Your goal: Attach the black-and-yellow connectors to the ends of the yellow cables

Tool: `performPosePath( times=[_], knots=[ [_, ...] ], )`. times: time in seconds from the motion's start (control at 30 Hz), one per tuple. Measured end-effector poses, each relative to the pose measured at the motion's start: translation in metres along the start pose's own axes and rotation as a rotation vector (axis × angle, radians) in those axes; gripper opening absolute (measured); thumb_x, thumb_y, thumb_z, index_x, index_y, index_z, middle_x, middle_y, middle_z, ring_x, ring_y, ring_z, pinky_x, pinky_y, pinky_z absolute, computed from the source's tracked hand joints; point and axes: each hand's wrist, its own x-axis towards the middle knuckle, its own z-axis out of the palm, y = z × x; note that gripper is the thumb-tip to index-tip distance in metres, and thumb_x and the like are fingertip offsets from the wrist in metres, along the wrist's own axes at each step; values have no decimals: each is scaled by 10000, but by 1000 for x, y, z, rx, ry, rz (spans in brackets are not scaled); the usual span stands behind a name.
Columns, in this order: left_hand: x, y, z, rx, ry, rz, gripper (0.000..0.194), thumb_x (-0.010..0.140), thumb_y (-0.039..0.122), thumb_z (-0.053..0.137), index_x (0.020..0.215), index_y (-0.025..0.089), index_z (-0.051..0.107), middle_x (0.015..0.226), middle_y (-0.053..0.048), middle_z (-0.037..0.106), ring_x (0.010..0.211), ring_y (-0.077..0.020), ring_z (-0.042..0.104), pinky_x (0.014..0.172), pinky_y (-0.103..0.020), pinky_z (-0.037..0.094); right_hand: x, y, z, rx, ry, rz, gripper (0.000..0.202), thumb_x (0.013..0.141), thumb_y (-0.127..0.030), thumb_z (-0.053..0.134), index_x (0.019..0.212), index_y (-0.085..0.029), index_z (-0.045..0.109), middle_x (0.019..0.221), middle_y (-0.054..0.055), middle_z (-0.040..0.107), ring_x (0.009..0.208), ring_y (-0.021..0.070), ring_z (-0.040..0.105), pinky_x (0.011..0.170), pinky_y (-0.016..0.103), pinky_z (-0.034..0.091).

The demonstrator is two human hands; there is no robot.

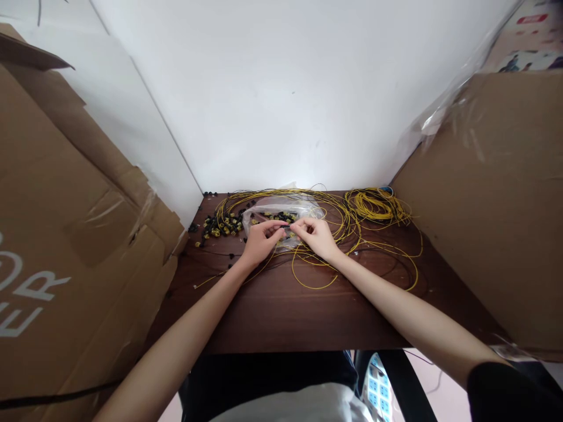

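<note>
My left hand (pixel 263 239) and my right hand (pixel 315 235) are close together over a clear plastic bag (pixel 264 210) on the dark wood table (pixel 281 316). Fingers of both hands are pinched on a small dark piece (pixel 285 225) between them; its details are too small to make out. Inside the bag lie black and yellow connectors. More black and yellow connectors (pixel 226 225) are piled left of the bag, with yellow and black wires (pixel 343 214) curving behind it to the right. Loose yellow wire (pixel 313 287) loops below my right hand.
A coiled yellow wire bundle (pixel 376 206) lies at the back right. Large cardboard boxes stand at the left (pixel 79 234) and right (pixel 492 205). A white wall (pixel 290 105) rises behind the table. A power strip (pixel 378 390) shows below the table edge.
</note>
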Motion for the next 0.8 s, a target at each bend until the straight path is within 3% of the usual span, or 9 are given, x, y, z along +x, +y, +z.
performPosePath(
  times=[0.43,0.8],
  knots=[
    [-2,2,0,82,3,69,243,775,256,546,932,128,680,631,-31,653,534,-111,535,523,-211,397,0,2,0,17,-8,-5,305,788,-448,568,685,-168,634,512,-6,559,467,112,446,487,244,341],
    [-1,2,0,6,4,15,267,776,259,549,970,120,669,619,-24,640,531,-111,540,527,-212,410,1,2,0,105,-50,19,298,791,-451,574,692,-173,620,501,-6,550,455,116,450,486,252,346]
  ],
)
